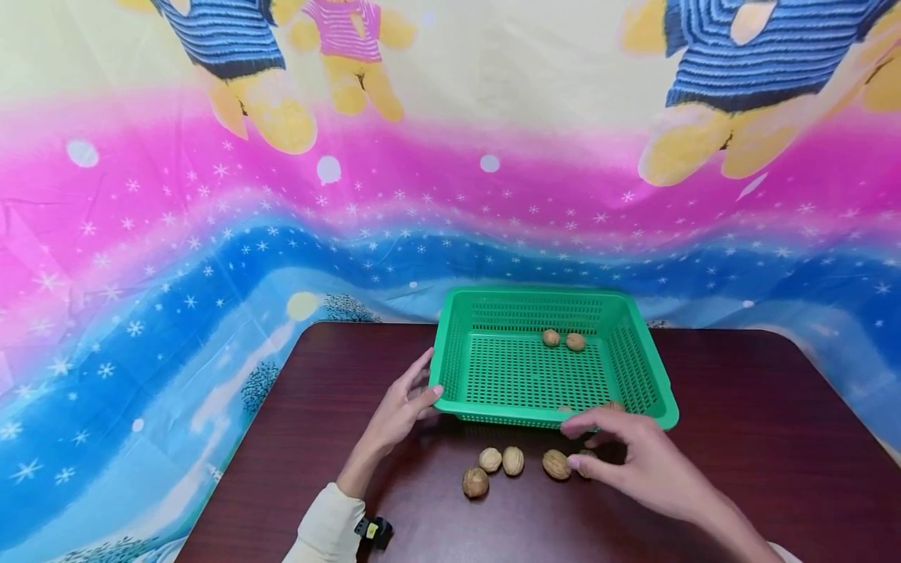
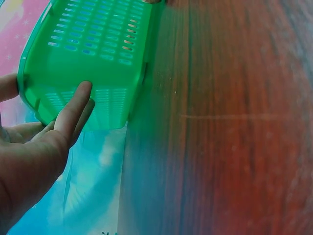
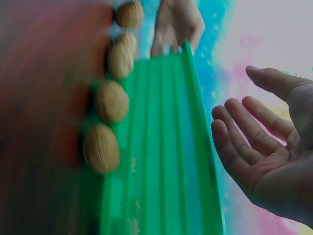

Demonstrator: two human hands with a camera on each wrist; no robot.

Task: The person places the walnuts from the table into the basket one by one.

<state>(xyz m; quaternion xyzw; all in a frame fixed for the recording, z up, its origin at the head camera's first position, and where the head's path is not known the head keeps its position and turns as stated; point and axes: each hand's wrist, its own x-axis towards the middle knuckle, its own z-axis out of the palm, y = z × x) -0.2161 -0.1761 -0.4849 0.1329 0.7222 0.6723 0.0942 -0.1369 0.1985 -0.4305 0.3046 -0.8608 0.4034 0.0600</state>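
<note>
A green perforated basket (image 1: 535, 416) stands on the table, and my left hand (image 1: 394, 410) holds its left end, thumb at the rim. In the left wrist view, the left fingers (image 2: 73, 115) lie along the basket's outer end wall. My right hand (image 1: 651, 461) is at the front right corner, its thumb and fingers apart with nothing between them in the right wrist view. Close to its thumb lies a walnut (image 1: 556, 464); another is partly hidden behind the hand. Farther left on the table sit a darker walnut (image 1: 475, 482) and two paler walnuts (image 1: 513, 460).
Inside the basket, two walnuts (image 1: 576, 342) rest near the back wall, and others show partly behind the front rim. The dark wooden table (image 1: 310, 453) meets a printed cloth (image 1: 211, 313) at its back. A black device (image 1: 375, 532) is worn on the left wrist.
</note>
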